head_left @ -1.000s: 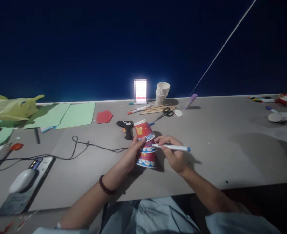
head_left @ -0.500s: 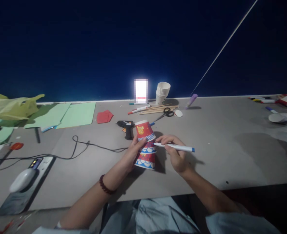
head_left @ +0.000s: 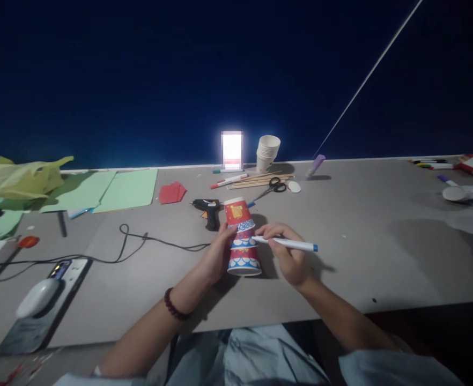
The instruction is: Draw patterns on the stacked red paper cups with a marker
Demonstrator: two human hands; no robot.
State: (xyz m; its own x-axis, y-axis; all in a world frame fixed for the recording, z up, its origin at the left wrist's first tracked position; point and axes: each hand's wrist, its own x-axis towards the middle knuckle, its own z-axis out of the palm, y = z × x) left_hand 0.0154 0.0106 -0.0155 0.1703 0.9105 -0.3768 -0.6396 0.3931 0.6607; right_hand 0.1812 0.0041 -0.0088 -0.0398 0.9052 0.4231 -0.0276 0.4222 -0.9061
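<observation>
My left hand [head_left: 219, 251] is wrapped round the left side of a stack of paper cups [head_left: 245, 261], red with blue and white scallops, and a yellow patch on the top cup. The stack leans slightly, its wide rim toward me. In my right hand [head_left: 290, 252] is a white marker with a blue end [head_left: 303, 245], gripped like a pen. The marker's tip meets or nearly meets the middle cup's right side; exact contact is too small to tell. A black glue gun [head_left: 210, 212] lies just behind the cups.
Scissors [head_left: 275, 185], wooden sticks [head_left: 256, 182] and a stack of white cups [head_left: 267, 153] are behind the work. Red paper [head_left: 172, 192] and green sheets [head_left: 127, 188] lie left. A black cord [head_left: 160, 240] crosses the table toward a phone with a white case on it [head_left: 39, 297].
The cup stack has turned in my left hand, its lower end shifting right and the yellow patch facing me more. My right hand and the marker have moved slightly left.
</observation>
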